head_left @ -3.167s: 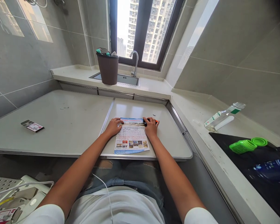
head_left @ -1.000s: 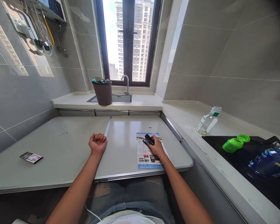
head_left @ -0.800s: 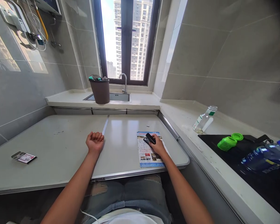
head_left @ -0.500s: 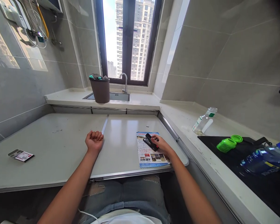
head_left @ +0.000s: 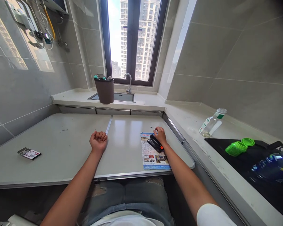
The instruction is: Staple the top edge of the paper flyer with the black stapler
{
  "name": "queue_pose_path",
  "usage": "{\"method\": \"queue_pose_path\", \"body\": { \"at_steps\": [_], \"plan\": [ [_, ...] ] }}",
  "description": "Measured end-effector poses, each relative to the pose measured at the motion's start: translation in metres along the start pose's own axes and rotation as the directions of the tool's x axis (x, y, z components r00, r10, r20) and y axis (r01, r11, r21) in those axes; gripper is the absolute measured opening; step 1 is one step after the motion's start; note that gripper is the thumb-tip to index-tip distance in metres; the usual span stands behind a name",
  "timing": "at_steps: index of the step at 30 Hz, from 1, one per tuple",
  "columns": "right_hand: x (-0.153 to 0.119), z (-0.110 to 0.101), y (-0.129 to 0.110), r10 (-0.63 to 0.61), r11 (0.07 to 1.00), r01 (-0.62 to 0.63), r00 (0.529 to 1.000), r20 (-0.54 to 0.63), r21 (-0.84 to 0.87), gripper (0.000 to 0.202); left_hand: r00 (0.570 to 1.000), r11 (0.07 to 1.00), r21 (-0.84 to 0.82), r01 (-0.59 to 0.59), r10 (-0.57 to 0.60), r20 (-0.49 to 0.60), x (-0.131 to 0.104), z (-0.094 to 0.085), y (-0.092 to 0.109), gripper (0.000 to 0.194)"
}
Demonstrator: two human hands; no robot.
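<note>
My left hand (head_left: 99, 141) rests on the white table, fingers curled into a loose fist, with nothing visible in it. My right hand (head_left: 160, 135) is over the back right corner of a printed leaflet (head_left: 153, 160), its fingers apart and partly bent. A small staple-like strip (head_left: 152, 127) lies on the table just left of its fingertips. Beside the right wrist, the black stapler (head_left: 156, 143) with an orange-red mark lies across the leaflet, free of my grip.
A flat card-like packet (head_left: 29, 153) lies on the left of the table (head_left: 68, 163). At the back, a brown bin (head_left: 105, 91) stands by the sink (head_left: 124, 97). On the right counter are a clear bottle (head_left: 211, 124), an open green container (head_left: 235, 148) and a blue bottle (head_left: 271, 166).
My right hand has let go of the stapler and moved away from me, past it, toward the small strip. The stapler stays on the leaflet. My left hand keeps its fist.
</note>
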State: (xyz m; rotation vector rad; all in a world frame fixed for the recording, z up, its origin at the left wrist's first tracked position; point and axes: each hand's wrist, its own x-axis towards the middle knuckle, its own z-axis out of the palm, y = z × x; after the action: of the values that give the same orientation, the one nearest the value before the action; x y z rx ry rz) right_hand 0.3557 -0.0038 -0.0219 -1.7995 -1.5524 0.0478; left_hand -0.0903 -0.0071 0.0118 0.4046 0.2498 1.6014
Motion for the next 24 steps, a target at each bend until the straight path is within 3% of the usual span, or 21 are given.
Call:
{"method": "queue_pose_path", "body": {
  "at_steps": [10,24],
  "plan": [
    [0.006,0.012,0.006,-0.063,0.979,0.083,0.991,0.115,-0.186,0.022,1.0,1.0,0.015,0.0,0.0,0.0,0.001,0.0,-0.001,0.057],
    [0.013,0.022,0.011,-0.031,0.972,0.096,0.956,0.291,-0.212,0.054,1.0,1.0,0.015,0.016,-0.015,-0.019,0.0,0.001,-0.002,0.056]
  ]
}}
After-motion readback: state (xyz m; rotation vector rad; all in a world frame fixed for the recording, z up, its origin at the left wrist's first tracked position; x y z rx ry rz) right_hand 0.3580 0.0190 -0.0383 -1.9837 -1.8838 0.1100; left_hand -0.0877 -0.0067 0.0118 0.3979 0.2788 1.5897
